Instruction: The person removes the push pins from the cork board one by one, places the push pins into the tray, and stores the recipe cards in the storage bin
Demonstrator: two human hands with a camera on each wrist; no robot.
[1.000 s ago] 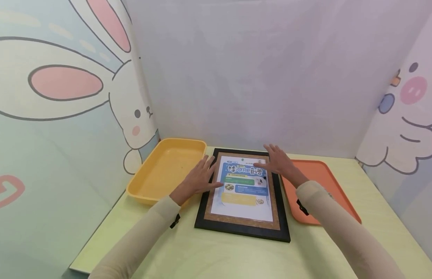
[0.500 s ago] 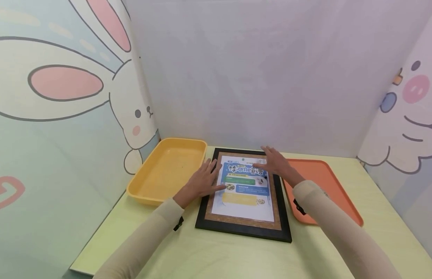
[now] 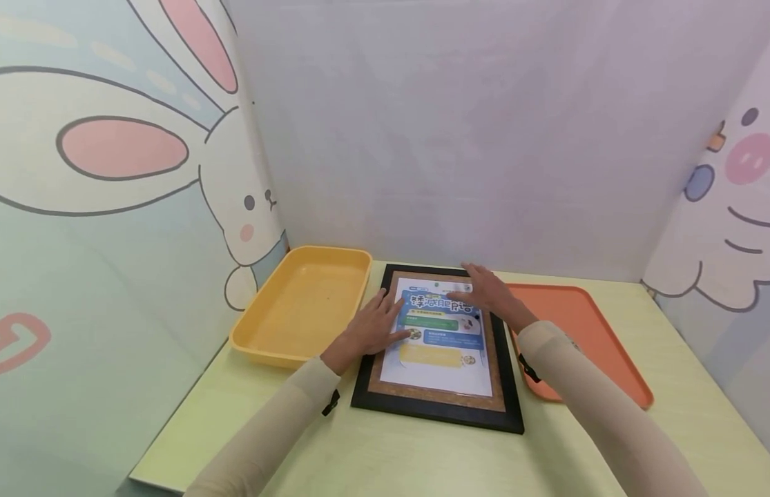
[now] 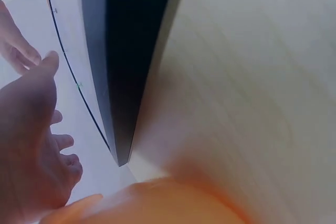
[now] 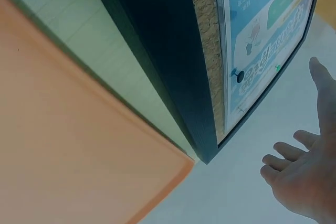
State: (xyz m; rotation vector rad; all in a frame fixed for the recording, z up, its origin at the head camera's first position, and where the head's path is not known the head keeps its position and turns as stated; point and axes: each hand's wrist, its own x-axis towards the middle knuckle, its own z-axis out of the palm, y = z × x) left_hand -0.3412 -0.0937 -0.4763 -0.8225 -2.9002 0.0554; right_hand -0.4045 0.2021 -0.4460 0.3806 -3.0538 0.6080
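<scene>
A cork board in a black frame [image 3: 437, 414] lies on the table in the head view. A printed poster [image 3: 434, 379] with coloured text blocks is fixed on it; the right wrist view shows a black push pin [image 5: 240, 77] and a green pin [image 5: 277, 68] near its upper part. My left hand [image 3: 372, 326] is over the board's left side, fingers extended and thumb toward the middle. Over the upper right part is my right hand [image 3: 489, 291], also with fingers extended. In both wrist views the hands appear raised off the board, holding nothing.
A yellow tray [image 3: 235, 338] stands left of the board, close to its edge. On the right lies an orange tray [image 3: 577, 324], partly under the right forearm. Behind the table [image 3: 335, 449] hangs a pale curtain-like wall, with cartoon-printed walls on both sides.
My left hand has moved a little to the right and my right hand slightly to the left, narrowing the gap between them. The head view has turned a little; board and trays stay put.
</scene>
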